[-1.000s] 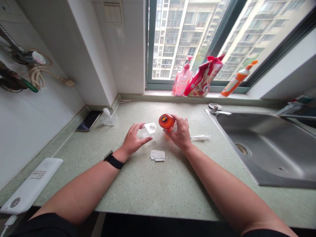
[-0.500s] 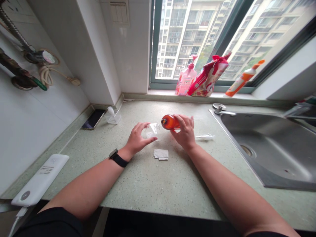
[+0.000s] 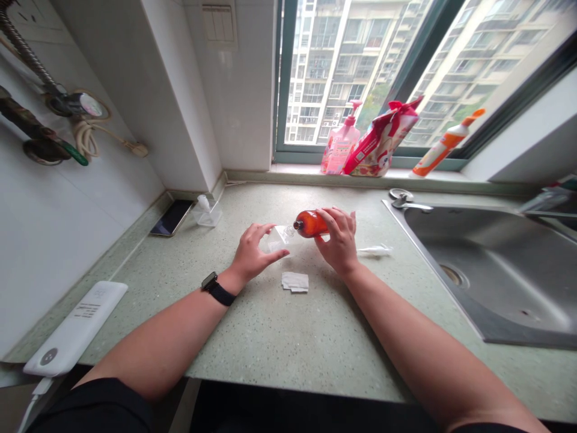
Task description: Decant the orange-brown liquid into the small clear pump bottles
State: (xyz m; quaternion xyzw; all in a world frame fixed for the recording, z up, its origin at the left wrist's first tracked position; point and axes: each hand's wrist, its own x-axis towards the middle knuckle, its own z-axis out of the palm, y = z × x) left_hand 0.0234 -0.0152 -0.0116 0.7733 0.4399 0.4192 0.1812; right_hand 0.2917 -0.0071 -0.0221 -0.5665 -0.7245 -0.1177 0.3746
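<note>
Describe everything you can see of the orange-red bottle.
The orange-red bottle looks translucent and glossy, glass or plastic unclear, with rounded shoulders and a narrow neck showing no cap. The right hand grips its body, hiding much of it. It is tipped nearly sideways above the counter, mouth towards the neck of the clear container; whether they touch is unclear.

A translucent orange-red bottle [image 3: 311, 224] is tipped nearly level, its uncapped dark mouth facing left. That mouth sits right at the round neck of a clear, angular bottle [image 3: 278, 239]; whether they touch is unclear.
</note>
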